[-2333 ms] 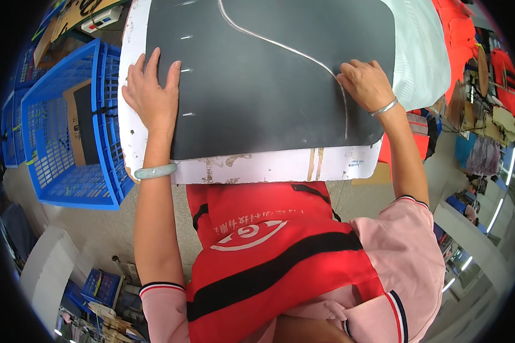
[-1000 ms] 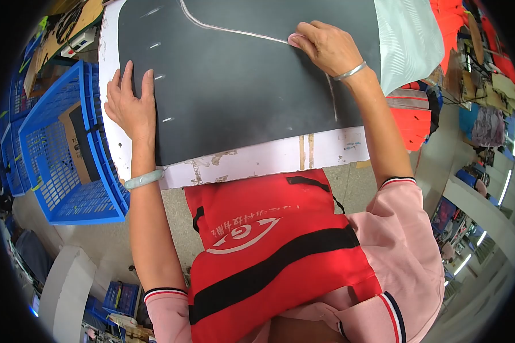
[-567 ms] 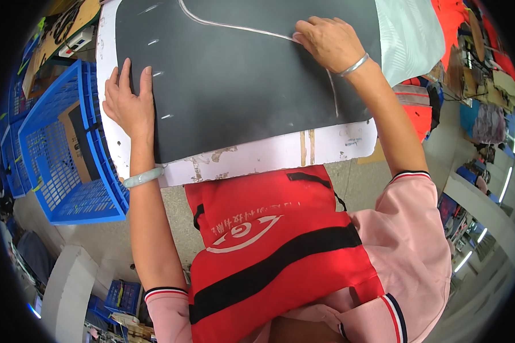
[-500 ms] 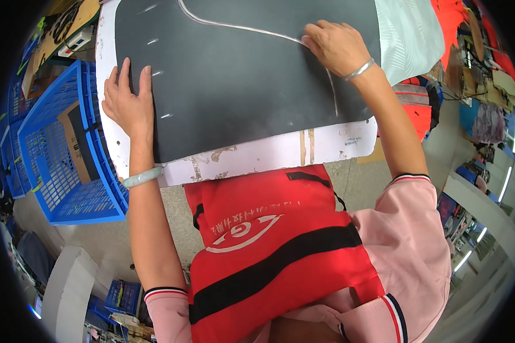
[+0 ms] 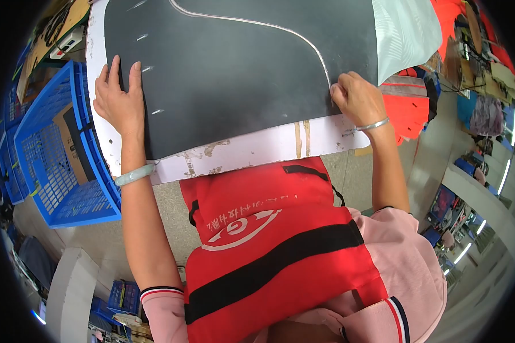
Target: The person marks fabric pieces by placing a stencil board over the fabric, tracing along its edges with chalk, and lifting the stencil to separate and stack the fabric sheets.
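A large dark grey sheet [image 5: 229, 74] lies on a white board [image 5: 252, 147], with a long pale curved line [image 5: 257, 23] across it and several short pale marks near its left side. My left hand [image 5: 120, 108] rests flat on the sheet's left edge, fingers spread, partly over the white border. At the lower end of the curve my right hand [image 5: 360, 102] is closed, fingertips pinched against the sheet. Whatever those fingers grip is hidden. Pale green fabric [image 5: 406, 37] shows past the sheet's right edge.
A blue plastic crate [image 5: 68, 197] with cardboard inside stands left of the board. Orange-red fabric pieces [image 5: 406, 111] lie to the right. My red apron [image 5: 257, 200] hangs just below the board's front edge. A wooden table [image 5: 51, 43] with clutter is at upper left.
My right hand has moved down along the curve toward the sheet's near edge. The stretch it passed over now looks brighter and thicker. My left hand stays on the sheet's edge.
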A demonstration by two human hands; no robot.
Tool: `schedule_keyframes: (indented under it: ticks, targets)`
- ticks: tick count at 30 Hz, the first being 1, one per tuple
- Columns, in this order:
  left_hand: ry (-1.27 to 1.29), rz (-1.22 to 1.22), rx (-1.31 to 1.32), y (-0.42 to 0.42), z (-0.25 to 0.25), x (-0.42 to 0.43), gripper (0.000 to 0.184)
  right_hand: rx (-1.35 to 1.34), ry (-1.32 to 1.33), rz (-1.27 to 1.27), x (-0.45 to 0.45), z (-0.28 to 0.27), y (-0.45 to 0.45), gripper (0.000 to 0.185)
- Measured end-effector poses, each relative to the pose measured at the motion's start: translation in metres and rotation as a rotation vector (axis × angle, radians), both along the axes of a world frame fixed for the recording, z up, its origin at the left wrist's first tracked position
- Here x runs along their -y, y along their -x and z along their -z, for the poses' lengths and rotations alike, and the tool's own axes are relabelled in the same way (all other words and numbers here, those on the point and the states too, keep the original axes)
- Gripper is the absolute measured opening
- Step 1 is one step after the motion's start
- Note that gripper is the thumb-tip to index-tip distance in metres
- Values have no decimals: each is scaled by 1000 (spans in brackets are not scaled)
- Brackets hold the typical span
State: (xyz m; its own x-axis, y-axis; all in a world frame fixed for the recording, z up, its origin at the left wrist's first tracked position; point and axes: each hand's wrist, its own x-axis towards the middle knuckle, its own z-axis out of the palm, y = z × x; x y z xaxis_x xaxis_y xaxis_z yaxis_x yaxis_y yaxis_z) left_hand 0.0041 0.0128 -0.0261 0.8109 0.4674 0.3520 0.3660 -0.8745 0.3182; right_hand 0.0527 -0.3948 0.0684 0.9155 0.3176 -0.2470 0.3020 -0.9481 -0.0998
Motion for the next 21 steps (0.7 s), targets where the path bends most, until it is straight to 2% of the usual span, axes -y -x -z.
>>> schedule_keyframes:
  ticks: [6, 9, 11, 15, 21]
  targets:
    - [-11, 2, 15, 0, 1, 0, 49, -121, -12, 47, 12, -3, 11, 24]
    - [-13, 6, 27, 0, 2, -1, 50, -184, -106, 103, 17, -6, 8, 28]
    - [-11, 20, 46, 0, 2, -1, 50, -262, -123, 266, 20, -10, 6, 31]
    - [-14, 25, 27, 0, 2, -2, 50, -243, -260, 273, 21, -8, 12, 33]
    - [-33, 23, 35, 0, 2, -2, 50, -147, -241, 195, 17, 1, 20, 32]
